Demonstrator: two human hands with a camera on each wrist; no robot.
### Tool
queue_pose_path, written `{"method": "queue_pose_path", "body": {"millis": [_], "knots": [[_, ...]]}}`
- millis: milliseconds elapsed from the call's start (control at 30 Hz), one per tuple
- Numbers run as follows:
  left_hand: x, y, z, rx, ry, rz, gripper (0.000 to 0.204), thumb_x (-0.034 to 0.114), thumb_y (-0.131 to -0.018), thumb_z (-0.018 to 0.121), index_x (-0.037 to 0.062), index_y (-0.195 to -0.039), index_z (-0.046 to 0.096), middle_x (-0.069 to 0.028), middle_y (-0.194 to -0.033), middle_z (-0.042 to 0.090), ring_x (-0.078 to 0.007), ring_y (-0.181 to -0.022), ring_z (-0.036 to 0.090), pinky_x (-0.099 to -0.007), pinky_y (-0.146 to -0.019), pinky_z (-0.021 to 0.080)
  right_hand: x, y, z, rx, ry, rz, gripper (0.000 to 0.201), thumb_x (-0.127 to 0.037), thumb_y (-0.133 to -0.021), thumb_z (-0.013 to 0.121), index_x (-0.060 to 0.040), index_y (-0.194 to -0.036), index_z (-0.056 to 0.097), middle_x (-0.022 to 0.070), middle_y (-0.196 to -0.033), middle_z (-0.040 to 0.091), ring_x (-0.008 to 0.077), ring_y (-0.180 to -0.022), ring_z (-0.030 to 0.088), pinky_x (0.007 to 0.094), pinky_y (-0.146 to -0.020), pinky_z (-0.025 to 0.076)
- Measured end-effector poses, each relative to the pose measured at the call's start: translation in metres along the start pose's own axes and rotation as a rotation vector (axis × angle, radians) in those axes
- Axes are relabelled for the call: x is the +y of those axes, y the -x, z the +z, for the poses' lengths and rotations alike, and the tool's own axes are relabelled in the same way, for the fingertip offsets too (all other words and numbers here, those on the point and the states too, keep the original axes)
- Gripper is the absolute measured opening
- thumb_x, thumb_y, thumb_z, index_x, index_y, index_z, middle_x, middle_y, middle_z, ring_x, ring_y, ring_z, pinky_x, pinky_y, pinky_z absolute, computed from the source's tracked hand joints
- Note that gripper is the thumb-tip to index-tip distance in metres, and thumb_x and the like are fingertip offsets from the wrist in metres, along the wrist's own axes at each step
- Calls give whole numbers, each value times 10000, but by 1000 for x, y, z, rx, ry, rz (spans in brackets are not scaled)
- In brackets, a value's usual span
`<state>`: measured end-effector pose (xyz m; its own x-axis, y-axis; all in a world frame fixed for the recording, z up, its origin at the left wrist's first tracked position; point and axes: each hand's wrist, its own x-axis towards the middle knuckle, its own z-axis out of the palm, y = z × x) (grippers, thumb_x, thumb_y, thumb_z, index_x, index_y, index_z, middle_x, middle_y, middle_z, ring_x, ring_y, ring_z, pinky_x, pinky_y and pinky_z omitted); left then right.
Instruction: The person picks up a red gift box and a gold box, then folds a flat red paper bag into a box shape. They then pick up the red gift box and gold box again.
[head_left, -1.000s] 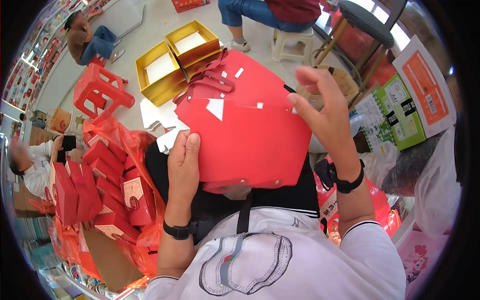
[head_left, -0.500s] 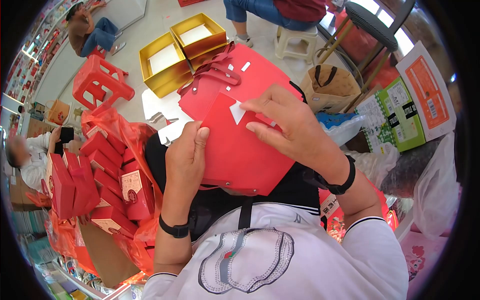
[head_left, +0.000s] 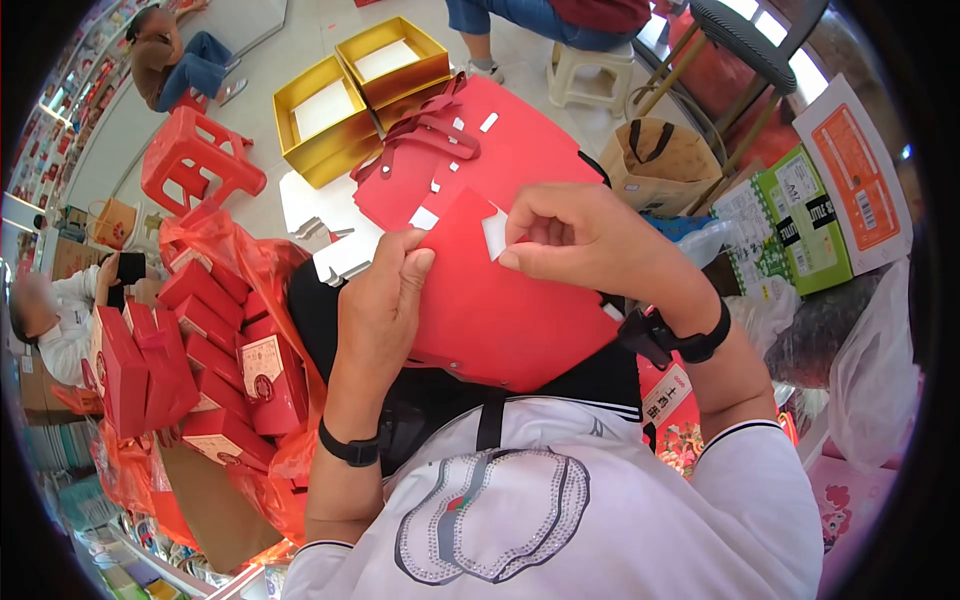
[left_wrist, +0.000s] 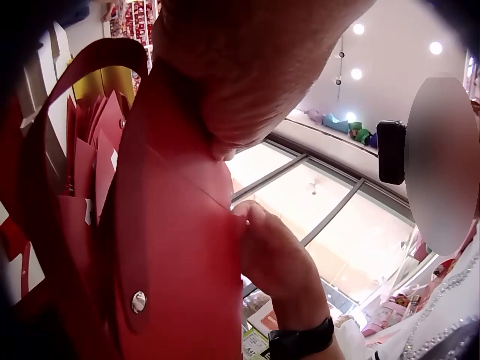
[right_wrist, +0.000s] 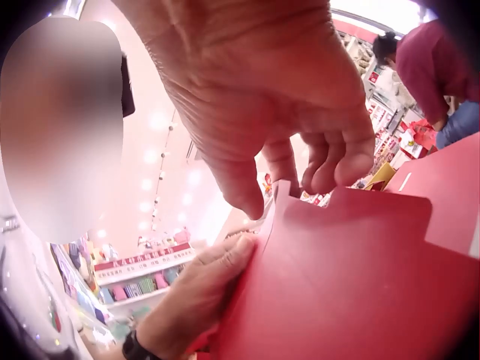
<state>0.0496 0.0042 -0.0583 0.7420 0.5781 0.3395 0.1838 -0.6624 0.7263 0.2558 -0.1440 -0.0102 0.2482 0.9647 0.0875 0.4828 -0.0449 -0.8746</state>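
A red sheet with a strap and metal rivets (head_left: 470, 310) lies over the person's lap, above a stack of similar red pieces (head_left: 400, 185). My left hand (head_left: 385, 300) grips its left edge, thumb on top. My right hand (head_left: 590, 240) pinches a small white-faced flap (head_left: 493, 232) at its upper right edge between thumb and forefinger. In the right wrist view the flap (right_wrist: 282, 193) stands up at the fingertips. The left wrist view shows the red strap (left_wrist: 41, 195) hanging beside the sheet and a rivet (left_wrist: 138, 301) near it.
Gold boxes (head_left: 320, 110) stand on the floor ahead. Many red boxes (head_left: 225, 360) fill an orange plastic bag at left, near a red stool (head_left: 200, 160). White cut pieces (head_left: 320, 225) lie by the lap. A paper bag (head_left: 660, 165) and a green box (head_left: 800, 225) are at right.
My right hand came in from the right, away from the red sheet, and now pinches the white-faced flap. The left hand kept its hold on the edge as the sheet's upper part lifted.
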Motion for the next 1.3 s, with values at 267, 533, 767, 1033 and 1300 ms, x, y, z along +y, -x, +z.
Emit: {"method": "queue_pose_path", "body": {"millis": [267, 533, 767, 1033, 1300], "knots": [[0, 0, 4, 20, -5, -23, 243, 281, -1097, 569, 84, -1227, 628, -164, -782, 659, -260, -688, 679, -324, -666, 524, 14, 11, -9, -120, 181, -7, 266, -216, -919, 779, 19, -909, 653, 34, -784, 544, 112, -692, 535, 290, -619, 423], [1, -2, 9, 22, 11, 14, 249, 279, -1095, 572, 70, -1210, 641, -156, -868, 696, -266, -753, 697, -338, -717, 542, 1, 20, -19, -161, -6, 203, 286, -236, -961, 756, 28, -1008, 656, 8, -739, 611, 68, -684, 517, 258, -617, 422], [11, 0, 11, 58, 73, -21, 259, 268, -1097, 569, 55, -1226, 639, -147, -919, 709, -279, -808, 714, -327, -746, 551, 25, 23, -3, -245, -309, 196, 362, -218, -992, 699, 40, -1228, 608, -14, -884, 640, 56, -805, 541, 250, -691, 458], [26, 3, 4, -47, -335, 328, 727, 409, -914, 786, -3, -1455, 529, -209, -1331, 613, -365, -1133, 646, -397, -963, 523, 7, 39, -4, -219, -344, 251, 200, -104, -1041, 620, -2, -1207, 664, 3, -1078, 695, 54, -1002, 601, 267, -882, 491], [33, 19, 6, -351, 241, -16, 691, 270, -907, 826, -21, -1458, 527, -241, -1255, 690, -336, -1081, 718, -379, -928, 565, -16, 46, -16, -16, -52, -34, 303, -148, -993, 685, -3, -1255, 638, 72, -1128, 694, 142, -1053, 638, 312, -957, 500]]}}
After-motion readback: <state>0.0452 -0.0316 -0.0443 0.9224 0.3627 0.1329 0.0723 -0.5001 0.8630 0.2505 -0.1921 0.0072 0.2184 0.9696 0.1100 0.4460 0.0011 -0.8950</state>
